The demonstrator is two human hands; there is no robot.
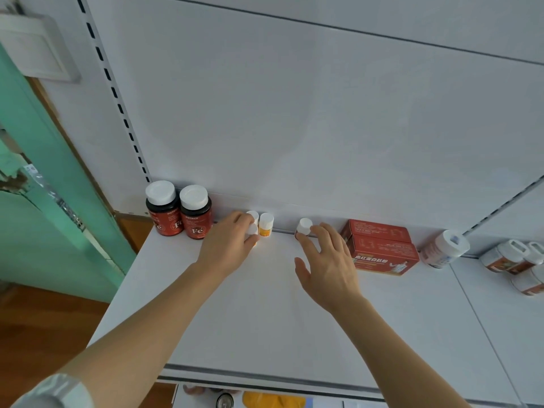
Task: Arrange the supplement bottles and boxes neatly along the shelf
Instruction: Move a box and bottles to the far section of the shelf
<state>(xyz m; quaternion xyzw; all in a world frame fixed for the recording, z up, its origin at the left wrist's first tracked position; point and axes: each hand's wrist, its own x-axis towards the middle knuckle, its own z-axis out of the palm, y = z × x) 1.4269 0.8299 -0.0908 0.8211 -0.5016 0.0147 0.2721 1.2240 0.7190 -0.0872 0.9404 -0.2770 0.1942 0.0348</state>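
Observation:
Two dark bottles with red Fe labels (180, 214) stand at the back left of the white shelf (265, 313). Right of them stand small orange bottles with white caps (265, 225). My left hand (228, 244) grips one small white-capped bottle (252, 230) in front of another. My right hand (326, 260) holds a small white-capped bottle (304, 226) with its fingertips, thumb spread apart. Two red boxes (382, 248) lie stacked to the right, then a pale bottle (444, 249) tilted on its side.
Several white-capped bottles (518, 260) sit on the adjoining shelf at far right. The shelf's back panel (294, 113) rises behind everything. A slotted upright (117, 104) marks the left end, with a green wall and wood floor beyond. Goods show on a lower shelf (265, 400).

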